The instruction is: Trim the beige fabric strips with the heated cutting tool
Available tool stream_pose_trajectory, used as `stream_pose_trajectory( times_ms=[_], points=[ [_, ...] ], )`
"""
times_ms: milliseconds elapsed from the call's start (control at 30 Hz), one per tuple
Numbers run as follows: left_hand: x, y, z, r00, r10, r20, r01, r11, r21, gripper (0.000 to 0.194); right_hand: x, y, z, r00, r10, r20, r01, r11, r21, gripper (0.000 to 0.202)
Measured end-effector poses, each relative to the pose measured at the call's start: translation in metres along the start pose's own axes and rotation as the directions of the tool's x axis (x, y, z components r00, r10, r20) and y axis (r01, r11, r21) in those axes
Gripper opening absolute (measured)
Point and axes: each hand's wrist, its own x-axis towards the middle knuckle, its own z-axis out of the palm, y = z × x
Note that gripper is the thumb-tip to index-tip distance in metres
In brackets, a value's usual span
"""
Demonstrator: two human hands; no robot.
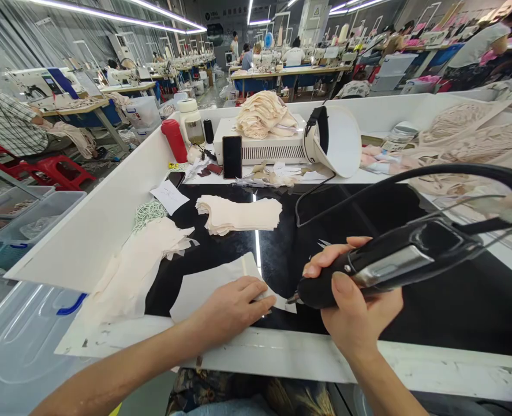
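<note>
My left hand [234, 303] lies flat with fingers spread on a white cut piece [208, 283] on the black work surface. My right hand [355, 306] is wrapped round a black handheld tool [381, 260] with a silver plate and a thick cable. The tool's small metal tip points left, close to the right corner of the white piece. Behind my left hand sits a stack of cream fabric pieces [240, 215]. More cream pieces [137, 260] are heaped at the left, beside pale green cord [149, 214].
At the back stand a red bottle [174, 140], a jug [190, 122], a phone [232, 157] and a white box [260, 151] topped with fabric. A lamp shade [342, 141] and cream straps [476, 133] are at the right. Scissor tips [324, 244] show behind my right hand.
</note>
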Motion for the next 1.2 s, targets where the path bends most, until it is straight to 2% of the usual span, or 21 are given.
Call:
stream_pose_trajectory(
  times_ms=[200,400,500,667,933,1200],
  points=[
    [0.000,0.000,0.001,1.000,-0.017,0.010,0.017,0.999,-0.044,0.019,0.007,0.010,0.012,0.999,0.037,-0.008,-0.037,0.999,0.038,0.039],
    [0.000,0.000,0.004,0.999,-0.037,0.013,0.038,0.997,-0.067,0.020,0.003,0.019,0.014,0.999,0.035,0.018,-0.035,0.999,0.032,0.039],
    [0.000,-0.001,0.005,0.999,-0.048,0.001,0.048,0.997,-0.061,0.021,0.002,0.019,0.014,0.999,0.037,0.021,-0.038,0.999,0.021,0.036],
    [-0.001,-0.001,0.003,0.992,-0.118,0.044,0.121,0.989,-0.083,0.020,0.007,0.018,0.018,0.999,0.039,0.000,-0.039,0.999,0.025,0.036],
    [-0.003,-0.001,0.003,0.989,-0.142,0.046,0.146,0.982,-0.123,0.023,0.007,0.022,0.023,0.998,0.061,-0.008,-0.061,0.998,0.008,0.036],
    [-0.003,-0.001,0.004,0.990,-0.138,0.035,0.141,0.981,-0.136,0.026,0.012,0.024,0.029,0.999,0.034,-0.023,-0.032,0.996,0.081,0.038]
  ],
)
